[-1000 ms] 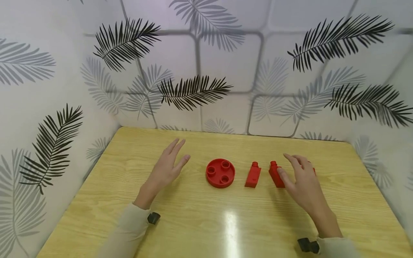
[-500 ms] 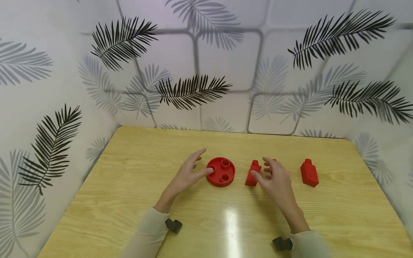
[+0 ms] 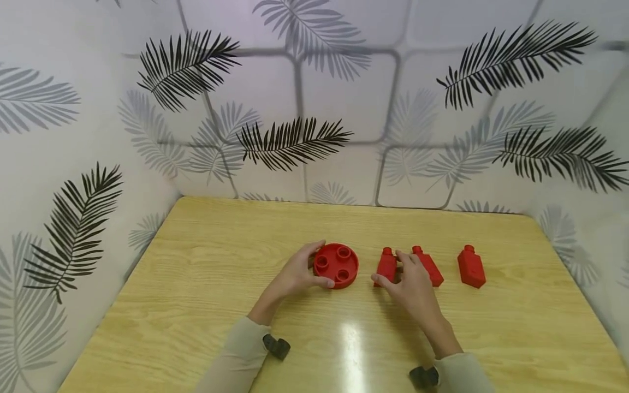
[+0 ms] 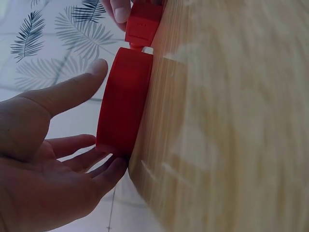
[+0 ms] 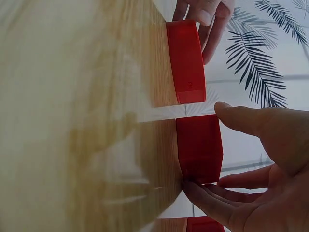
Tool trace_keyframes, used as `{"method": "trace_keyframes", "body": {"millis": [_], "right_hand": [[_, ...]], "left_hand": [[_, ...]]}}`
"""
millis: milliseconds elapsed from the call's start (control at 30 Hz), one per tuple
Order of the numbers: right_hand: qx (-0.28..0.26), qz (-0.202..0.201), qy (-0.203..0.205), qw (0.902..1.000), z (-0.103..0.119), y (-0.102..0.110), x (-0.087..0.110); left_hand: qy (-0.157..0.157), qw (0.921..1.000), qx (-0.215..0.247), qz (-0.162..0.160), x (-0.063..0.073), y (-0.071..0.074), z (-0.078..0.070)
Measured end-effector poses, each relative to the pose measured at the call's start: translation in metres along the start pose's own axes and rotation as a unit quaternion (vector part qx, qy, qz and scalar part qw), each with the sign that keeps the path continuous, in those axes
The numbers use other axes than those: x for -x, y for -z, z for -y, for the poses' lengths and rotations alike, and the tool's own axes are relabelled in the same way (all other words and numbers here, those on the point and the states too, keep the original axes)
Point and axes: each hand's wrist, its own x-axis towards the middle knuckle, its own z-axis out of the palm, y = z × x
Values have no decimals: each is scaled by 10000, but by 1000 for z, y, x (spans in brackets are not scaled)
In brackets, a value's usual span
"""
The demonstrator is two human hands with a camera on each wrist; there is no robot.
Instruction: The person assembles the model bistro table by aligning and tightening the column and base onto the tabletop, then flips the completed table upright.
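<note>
A shallow red round dish [image 3: 332, 266] with three raised ring sockets lies flat on the table. My left hand [image 3: 295, 274] holds it by its left side, thumb at the near rim and fingers along the far left rim. In the left wrist view the dish [image 4: 123, 101] is seen edge-on, the thumb close beside it and fingertips against its lower edge. To its right, my right hand [image 3: 415, 286] grips a red bottle-shaped block [image 3: 386, 266] between thumb and fingers. The right wrist view shows that block [image 5: 200, 150] lying flat, fingertips under its far side.
Two more red bottle-shaped blocks lie to the right: one [image 3: 428, 266] just beyond the right hand, the other [image 3: 472, 267] farther off. The wooden table [image 3: 221, 240] meets a leaf-patterned wall [image 3: 344, 169] behind. A dark camera sits at each wrist.
My left hand has moved right to the dish. My right hand has moved left from the farther blocks to the one nearest the dish, which has turned slightly.
</note>
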Motion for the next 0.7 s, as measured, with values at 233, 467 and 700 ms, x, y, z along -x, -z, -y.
{"method": "trace_keyframes", "body": {"millis": [233,467,700], "right_hand": [[-20,242,69,9997,-1,4,-1],[-360,498,-324,9976,-2,6,-1],[-571,473,-383,9965,-1,9,-5]], "left_hand": [[28,9993,-340,-141,0,-2,-1],[-26,9996,-227,-146,2,-3,1],[-33,9996,-244,-131,1,-3,2]]}}
